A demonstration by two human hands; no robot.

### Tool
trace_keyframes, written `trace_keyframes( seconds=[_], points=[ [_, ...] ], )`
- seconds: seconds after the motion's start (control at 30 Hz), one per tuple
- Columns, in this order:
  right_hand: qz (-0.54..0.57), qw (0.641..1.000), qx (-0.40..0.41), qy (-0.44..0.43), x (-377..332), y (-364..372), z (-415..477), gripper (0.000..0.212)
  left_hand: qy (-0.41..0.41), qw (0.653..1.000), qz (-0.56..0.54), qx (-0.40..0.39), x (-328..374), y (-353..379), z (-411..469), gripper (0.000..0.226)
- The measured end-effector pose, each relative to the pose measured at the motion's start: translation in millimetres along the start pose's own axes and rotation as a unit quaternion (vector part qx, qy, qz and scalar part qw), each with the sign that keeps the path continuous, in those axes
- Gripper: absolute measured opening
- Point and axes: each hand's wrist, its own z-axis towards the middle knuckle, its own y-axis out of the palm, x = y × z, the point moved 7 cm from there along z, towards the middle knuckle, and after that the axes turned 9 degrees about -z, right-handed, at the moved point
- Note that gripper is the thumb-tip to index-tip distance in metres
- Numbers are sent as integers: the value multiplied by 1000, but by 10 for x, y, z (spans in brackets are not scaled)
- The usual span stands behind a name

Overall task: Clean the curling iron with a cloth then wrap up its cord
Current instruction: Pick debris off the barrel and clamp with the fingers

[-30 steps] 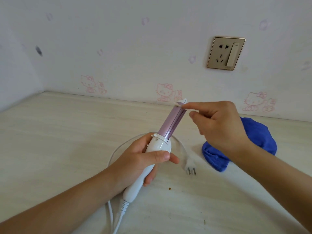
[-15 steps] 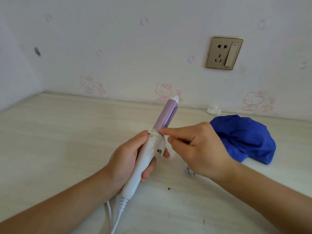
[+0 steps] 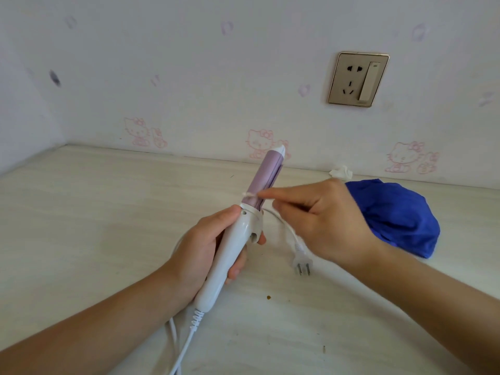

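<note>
A pale wood-grain tabletop point(image 3: 94, 226) fills the lower view, meeting a white wall with faint pink cartoon-cat prints point(image 3: 189, 90) that carries a gold-framed socket with a switch point(image 3: 358, 79). On the right of the tabletop lies a crumpled blue cloth point(image 3: 400, 217), untouched by either hand, with a small white wad of tissue point(image 3: 341, 173) just behind it near the wall. The left hand point(image 3: 205, 247) is wrapped fully around the white handle of the curling iron with a lilac barrel point(image 3: 266, 180), holding it off the surface and tilted, tip away toward the wall. The right hand point(image 3: 330, 220) has thumb and forefinger pinched together on a tiny white scrap point(image 3: 247, 194) at the lower end of the barrel, the other fingers curled in. The white cord point(image 3: 186, 345) trails from the handle's base toward the near edge, and its white plug point(image 3: 303, 262) lies on the tabletop under the right wrist.
</note>
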Motion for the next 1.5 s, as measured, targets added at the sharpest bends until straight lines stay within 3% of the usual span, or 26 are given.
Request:
trace_keyframes(
  seconds=[0.17, 0.3, 0.53, 0.7, 0.9, 1.1, 1.3, 1.5],
  points=[
    [5, 997, 59, 53, 167, -244, 117, 42, -22, 1000, -2, 9, -66, -55, 57, 69],
    [2, 1000, 9, -18, -79, 26, -61, 34, -39, 999, -7, 23, -89, -127, 111, 77],
    [3, 997, 69, 45, 139, -264, 119, 35, -19, 999, 24, 18, -67, -55, 41, 63],
    [7, 1000, 11, -22, -95, 38, -76, 35, -45, 998, 2, 35, -58, -90, 104, 66],
    [-5, 995, 82, 59, 150, -306, 164, 40, -27, 999, -17, -5, -62, -25, 104, 57],
    [-20, 1000, 14, -13, -68, -6, -16, 34, -40, 999, -28, -17, -67, -18, 119, 53],
    [-33, 990, 115, 68, 197, -437, 225, 32, -20, 999, 8, -29, -47, 27, 77, 56],
    [-21, 999, 5, -30, -158, 47, -81, 38, -20, 1000, 13, 1, -22, -9, 92, 54]
  ],
)
